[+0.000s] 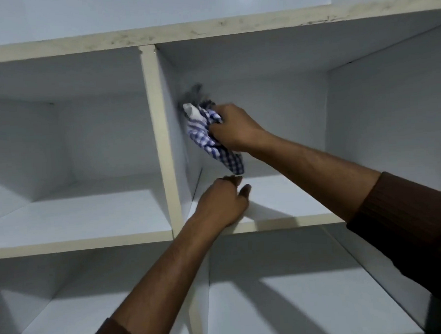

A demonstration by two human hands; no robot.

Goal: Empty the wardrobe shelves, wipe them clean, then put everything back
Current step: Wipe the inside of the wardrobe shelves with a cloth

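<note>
A white wardrobe with cream-edged shelves fills the head view. My right hand (234, 129) grips a bunched blue-and-white checked cloth (207, 134) and holds it against the left side wall of the upper right compartment, beside the vertical divider (159, 134). A dark smudge shows on the wall just above the cloth. My left hand (222, 205) rests on the front of that compartment's shelf (287, 196), fingers loosely curled with the thumb out, holding nothing. All the compartments I can see have nothing in them.
The upper left compartment (89, 212) and two lower compartments (298, 303) stand bare. The top shelf edge (207, 27) is cream with dark grime marks. Brown sleeves cover both forearms near the frame's lower edges.
</note>
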